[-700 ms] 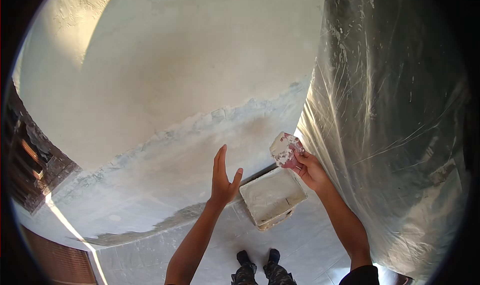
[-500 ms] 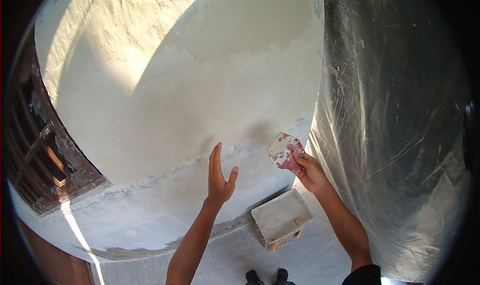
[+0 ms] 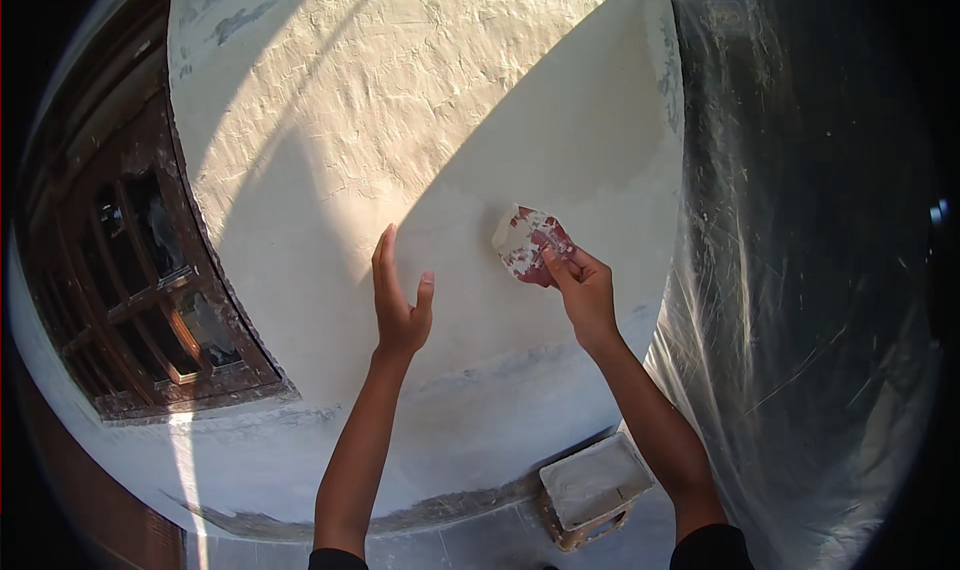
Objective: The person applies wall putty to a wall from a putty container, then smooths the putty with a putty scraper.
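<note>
My right hand pinches a flat red putty scraper by its lower right edge. Pale filler is smeared across the scraper, thickest at its upper left, and it is held close against the plastered wall; whether it touches cannot be told. To the left, my left hand is raised before the wall with fingers stretched upward and thumb apart, holding nothing. The wall is smooth and cream in the shade, rougher in the sunlit patch above.
A dark wooden window with panes stands at the left. Clear plastic sheeting hangs along the right. Below, a tray of pale filler rests on a small stool on the tiled floor.
My view has tilted upward, showing more of the sunlit wall and window. Both hands have risen, and the scraper has moved up and left along the wall, still in my right hand.
</note>
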Demonstrator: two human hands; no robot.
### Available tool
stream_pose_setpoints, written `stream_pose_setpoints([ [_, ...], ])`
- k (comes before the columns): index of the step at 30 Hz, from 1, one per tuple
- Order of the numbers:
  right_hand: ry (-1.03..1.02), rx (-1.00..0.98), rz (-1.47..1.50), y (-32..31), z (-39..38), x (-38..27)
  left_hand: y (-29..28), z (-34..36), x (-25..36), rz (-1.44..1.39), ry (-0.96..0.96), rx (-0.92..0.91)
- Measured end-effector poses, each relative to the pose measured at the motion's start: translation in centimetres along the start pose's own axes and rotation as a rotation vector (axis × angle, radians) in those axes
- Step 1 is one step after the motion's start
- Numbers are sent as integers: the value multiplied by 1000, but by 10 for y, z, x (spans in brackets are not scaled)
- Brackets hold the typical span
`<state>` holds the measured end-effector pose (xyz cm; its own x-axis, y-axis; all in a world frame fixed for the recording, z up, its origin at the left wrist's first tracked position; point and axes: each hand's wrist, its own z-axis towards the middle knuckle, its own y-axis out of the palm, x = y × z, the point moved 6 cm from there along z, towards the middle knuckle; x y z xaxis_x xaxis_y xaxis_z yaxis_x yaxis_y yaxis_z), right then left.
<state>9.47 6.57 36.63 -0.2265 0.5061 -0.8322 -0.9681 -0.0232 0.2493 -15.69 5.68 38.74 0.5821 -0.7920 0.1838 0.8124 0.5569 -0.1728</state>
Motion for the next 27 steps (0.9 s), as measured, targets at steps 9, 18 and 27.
stream_pose_setpoints([
  [9,-1144,61,-674,98,13,-47,-26,48,-20,145,84,36],
  [18,-1196,144,-1058,133,27,2,-30,54,-40,135,153,22],
  [27,-1055,29,-1276,140,37,21,-38,64,-44,74,247,87],
])
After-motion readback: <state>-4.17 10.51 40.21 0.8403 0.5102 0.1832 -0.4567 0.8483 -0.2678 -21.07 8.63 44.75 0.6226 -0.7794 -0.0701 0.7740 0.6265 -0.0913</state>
